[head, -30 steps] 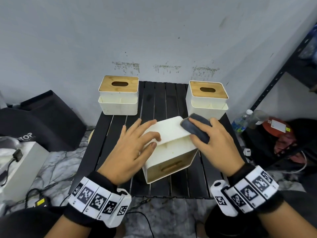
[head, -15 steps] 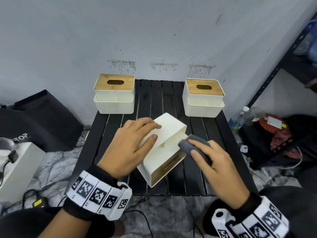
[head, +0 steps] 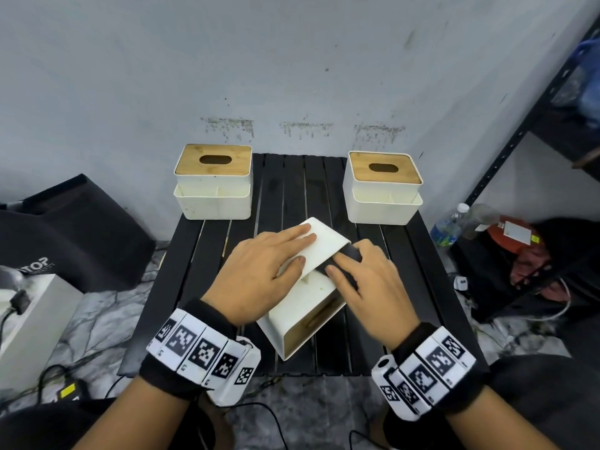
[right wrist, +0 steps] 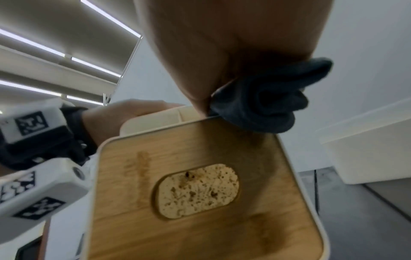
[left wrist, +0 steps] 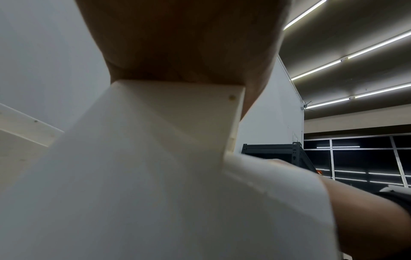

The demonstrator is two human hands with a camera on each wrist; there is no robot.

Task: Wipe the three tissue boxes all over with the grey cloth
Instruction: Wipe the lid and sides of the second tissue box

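Note:
The middle tissue box (head: 311, 297), white with a wooden lid, lies tipped on its side at the centre of the black table (head: 292, 190). My left hand (head: 298, 248) holds it, with fingers across the upper face and the thumb on the stepped face below. In the left wrist view the box (left wrist: 155, 158) fills the frame under the palm. My right hand (head: 344, 264) grips the bunched grey cloth (head: 349, 251) and presses it on the box's right edge. The right wrist view shows the cloth (right wrist: 262, 102) at the rim above the wooden lid (right wrist: 200, 193). Two more tissue boxes stand upright at back left (head: 212, 183) and back right (head: 383, 190).
The table stands against a grey wall. A black bag (head: 65, 228) and a white box (head: 32, 313) sit on the floor to the left. To the right, bottles (head: 448, 225) stand by a black metal rack (head: 535, 125). Cables lie on the floor in front.
My right hand slid the cloth from the box's far right corner down its right side, then back up to the right edge. My left hand's fingers reached further across the top.

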